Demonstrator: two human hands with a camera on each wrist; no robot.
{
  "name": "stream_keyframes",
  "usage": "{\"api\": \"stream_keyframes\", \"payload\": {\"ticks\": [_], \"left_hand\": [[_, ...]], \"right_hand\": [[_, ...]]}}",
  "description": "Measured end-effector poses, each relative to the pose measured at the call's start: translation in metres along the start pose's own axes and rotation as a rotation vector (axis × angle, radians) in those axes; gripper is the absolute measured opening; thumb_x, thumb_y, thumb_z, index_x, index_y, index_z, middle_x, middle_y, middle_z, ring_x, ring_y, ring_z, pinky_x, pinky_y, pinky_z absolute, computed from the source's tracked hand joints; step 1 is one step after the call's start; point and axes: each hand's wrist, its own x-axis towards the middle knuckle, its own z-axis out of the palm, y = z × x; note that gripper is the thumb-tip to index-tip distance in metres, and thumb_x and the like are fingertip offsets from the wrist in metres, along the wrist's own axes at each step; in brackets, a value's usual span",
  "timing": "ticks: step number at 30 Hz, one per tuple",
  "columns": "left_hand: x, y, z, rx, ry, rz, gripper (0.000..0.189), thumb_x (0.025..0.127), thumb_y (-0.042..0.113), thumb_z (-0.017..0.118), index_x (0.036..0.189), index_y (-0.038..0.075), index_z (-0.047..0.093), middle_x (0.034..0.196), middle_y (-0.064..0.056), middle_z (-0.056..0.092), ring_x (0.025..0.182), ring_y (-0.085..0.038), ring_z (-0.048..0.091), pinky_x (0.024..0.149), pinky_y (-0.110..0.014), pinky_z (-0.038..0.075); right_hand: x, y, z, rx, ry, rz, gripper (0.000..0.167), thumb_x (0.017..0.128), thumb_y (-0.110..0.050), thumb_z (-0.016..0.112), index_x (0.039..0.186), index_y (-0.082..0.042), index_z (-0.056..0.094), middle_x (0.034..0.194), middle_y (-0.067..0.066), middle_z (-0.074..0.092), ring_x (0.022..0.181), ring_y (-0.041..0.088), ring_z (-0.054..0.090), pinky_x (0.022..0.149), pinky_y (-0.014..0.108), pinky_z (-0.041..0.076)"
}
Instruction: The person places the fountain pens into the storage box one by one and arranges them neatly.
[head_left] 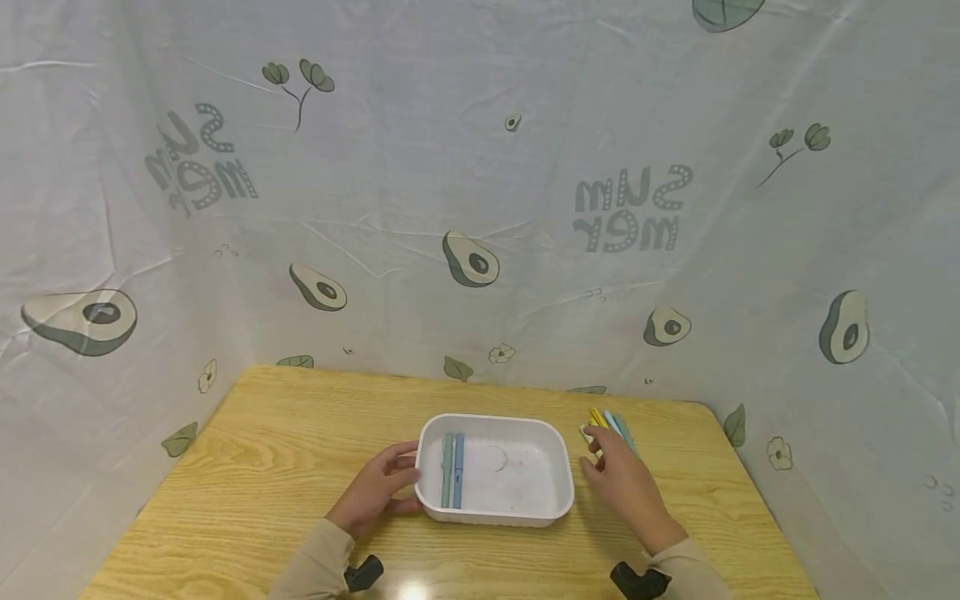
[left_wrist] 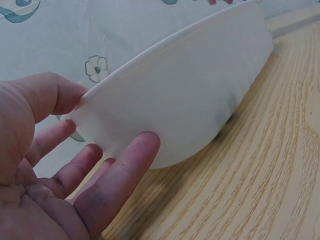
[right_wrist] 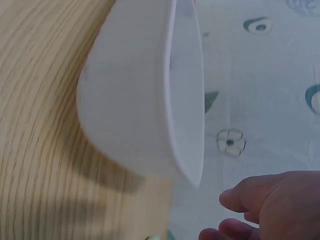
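A white rectangular plastic bin [head_left: 495, 522] with rounded corners sits on the wooden table. Inside, along its left end, a green pen [head_left: 447, 471] and a blue pen [head_left: 459, 471] lie side by side. My left hand [head_left: 378, 490] touches the bin's left end with its fingers spread; in the left wrist view, one digit rests at the rim. To the right of the bin, my right hand [head_left: 621, 482] hovers by a bunch of pens, thumb and fingers apart. That bunch includes a yellow pen [head_left: 597, 417], a light blue pen [head_left: 611, 422] and a teal pen [head_left: 623, 429], partly hidden by the hand.
The wood-grain table [head_left: 300, 433] extends on both sides of the bin. A pale curtain [head_left: 405, 317] printed with avocados, leaves and lettering hangs behind the table and along its sides. Each wrist carries a black device.
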Motion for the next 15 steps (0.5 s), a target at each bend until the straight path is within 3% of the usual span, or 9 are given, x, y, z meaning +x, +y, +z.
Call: {"api": "stream_keyframes", "payload": {"ticks": [9, 15], "left_hand": [[0.002, -0.002, -0.001, 0.012, 0.000, 0.007, 0.058, 0.103, 0.011, 0.063, 0.155, 0.002, 0.039, 0.145, -0.031, 0.048, 0.111, -0.031, 0.066, 0.084, -0.050, 0.065], [0.002, -0.002, -0.001, 0.018, 0.006, 0.007, 0.058, 0.103, 0.012, 0.062, 0.155, 0.002, 0.039, 0.145, -0.030, 0.048, 0.111, -0.030, 0.066, 0.084, -0.049, 0.065]], "right_hand": [[0.005, 0.041, 0.000, -0.003, -0.032, 0.112, 0.043, 0.096, -0.010, 0.068, 0.133, 0.010, 0.057, 0.108, 0.017, 0.065, 0.082, 0.021, 0.057, 0.061, 0.030, 0.048], [0.007, 0.054, 0.005, -0.032, -0.069, 0.154, 0.039, 0.095, -0.010, 0.067, 0.126, 0.011, 0.060, 0.106, 0.020, 0.066, 0.089, 0.029, 0.062, 0.072, 0.045, 0.056]]}}
